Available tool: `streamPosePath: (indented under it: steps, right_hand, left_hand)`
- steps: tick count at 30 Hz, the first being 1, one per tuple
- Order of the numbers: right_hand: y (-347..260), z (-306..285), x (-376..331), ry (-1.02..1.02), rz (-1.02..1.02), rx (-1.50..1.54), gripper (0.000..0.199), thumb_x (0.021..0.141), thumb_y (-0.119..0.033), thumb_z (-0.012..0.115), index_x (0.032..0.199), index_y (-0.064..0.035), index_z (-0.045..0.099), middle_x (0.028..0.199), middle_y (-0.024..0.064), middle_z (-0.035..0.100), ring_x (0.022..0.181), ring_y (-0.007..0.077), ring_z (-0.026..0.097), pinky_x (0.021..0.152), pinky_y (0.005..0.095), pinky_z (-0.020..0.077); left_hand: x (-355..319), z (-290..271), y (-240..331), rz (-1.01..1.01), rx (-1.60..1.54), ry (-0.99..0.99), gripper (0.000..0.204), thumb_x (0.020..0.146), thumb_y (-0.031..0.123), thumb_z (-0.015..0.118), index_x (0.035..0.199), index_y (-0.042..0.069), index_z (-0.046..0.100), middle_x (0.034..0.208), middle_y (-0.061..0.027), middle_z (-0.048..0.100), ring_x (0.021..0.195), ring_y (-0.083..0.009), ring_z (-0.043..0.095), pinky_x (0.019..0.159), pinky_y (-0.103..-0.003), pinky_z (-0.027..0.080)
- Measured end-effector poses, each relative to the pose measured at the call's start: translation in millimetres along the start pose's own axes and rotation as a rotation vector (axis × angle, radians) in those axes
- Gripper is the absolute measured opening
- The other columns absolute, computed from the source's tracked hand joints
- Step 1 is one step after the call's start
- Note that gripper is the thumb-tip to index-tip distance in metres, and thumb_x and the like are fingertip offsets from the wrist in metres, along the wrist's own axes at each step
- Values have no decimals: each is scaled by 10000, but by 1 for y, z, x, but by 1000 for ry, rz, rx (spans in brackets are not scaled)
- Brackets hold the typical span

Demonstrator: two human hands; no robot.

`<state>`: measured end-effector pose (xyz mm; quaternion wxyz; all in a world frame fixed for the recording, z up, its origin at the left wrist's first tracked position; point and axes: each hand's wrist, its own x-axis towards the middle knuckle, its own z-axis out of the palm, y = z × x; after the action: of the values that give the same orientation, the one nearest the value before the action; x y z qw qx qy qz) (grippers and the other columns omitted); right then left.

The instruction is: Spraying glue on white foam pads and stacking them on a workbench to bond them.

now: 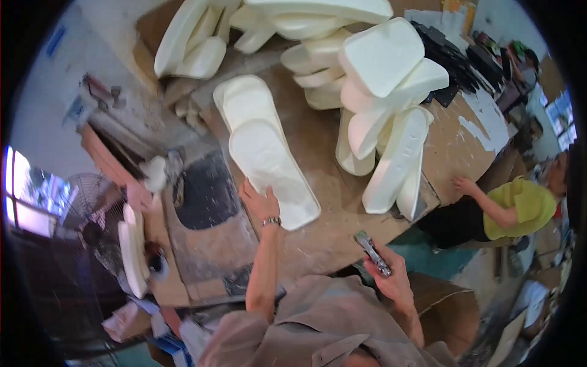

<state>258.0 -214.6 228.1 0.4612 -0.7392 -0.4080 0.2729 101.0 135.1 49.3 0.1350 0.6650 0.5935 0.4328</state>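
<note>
A long cream foam cushion (272,174) lies slantwise on the brown cardboard-covered table (324,244). A similar rounded foam piece (244,92) shows at its far end, partly overlapped. My left hand (262,205) rests on the cushion's near left edge with fingers spread. My right hand (393,272), in front of my body, is closed around a small silvery metal hand tool (373,254) with a greenish tip. The tool points up and left, apart from the cushion; its exact kind is unclear.
More foam cushions (385,58) are heaped at the far right of the table and behind it. Black flat parts (446,55) lie beyond. A person in a yellow shirt (520,208) stands at right. Another person's hand (139,199) is near foam pieces (133,251) at left, by a fan (92,214).
</note>
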Motion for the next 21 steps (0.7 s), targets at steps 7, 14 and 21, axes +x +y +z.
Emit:
streamPosePath:
  steps: [7,14,21]
  right_hand:
    - [-104,-4,-2,-74,-139,-62,637,804,20,783,1408,25,577,1043,177,707,902,311,704,827,346,549]
    - [-128,4,1,-76,-290,-33,554,860,-102,782,1353,69,598,1032,174,700,878,259,664,813,309,505]
    - [-134,-6,0,-101,-233,-127,666,766,14,784,1398,43,578,1060,205,706,914,335,711,817,338,547]
  left_hand:
    - [-14,36,-45,-180,-57,-173,783,771,111,845,1436,-5,448,1268,-237,534,1196,-441,550,1019,-500,458]
    - [-14,33,-45,-143,-62,-244,746,783,143,853,1408,-3,473,1266,-253,542,1198,-450,550,1015,-502,466]
    - [-9,29,-38,-146,-76,-231,745,774,127,857,1407,17,481,1253,-255,558,1167,-453,572,984,-496,488]
